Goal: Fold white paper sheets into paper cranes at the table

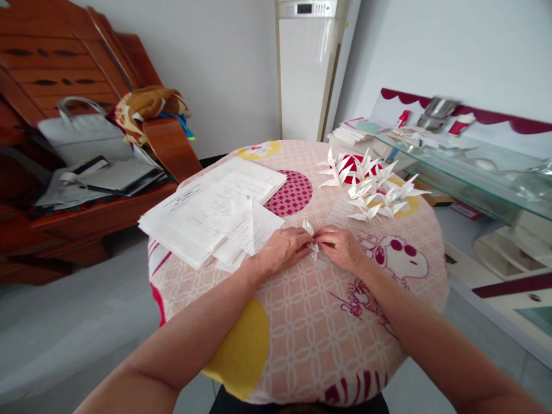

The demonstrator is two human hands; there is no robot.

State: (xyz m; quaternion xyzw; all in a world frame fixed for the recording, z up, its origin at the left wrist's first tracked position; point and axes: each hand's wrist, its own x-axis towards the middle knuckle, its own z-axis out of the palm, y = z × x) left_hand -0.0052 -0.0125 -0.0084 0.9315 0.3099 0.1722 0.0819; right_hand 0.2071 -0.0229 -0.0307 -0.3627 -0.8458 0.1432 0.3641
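Between my two hands, near the middle of the table, is a small white folded paper (pixel 309 229), partly covered by my fingers. My left hand (pixel 284 247) grips it from the left with the fingers closed. From the right, my right hand (pixel 340 246) pinches its other side. Beyond my right hand stand several white origami cranes (pixel 366 184), grouped at the table's far right. A stack of printed paper sheets (pixel 202 201) lies to the left, and creased paper squares (pixel 254 227) rest at its near right corner, close to my left hand.
A patterned pink cloth (pixel 293 322) covers the round table. To the right is a glass-topped cabinet (pixel 466 178) with papers, tins and cups. At the left, a wooden bench (pixel 164 149) bears a grey handbag (pixel 86 135) and folders. A tall white air conditioner (pixel 306 75) stands behind.
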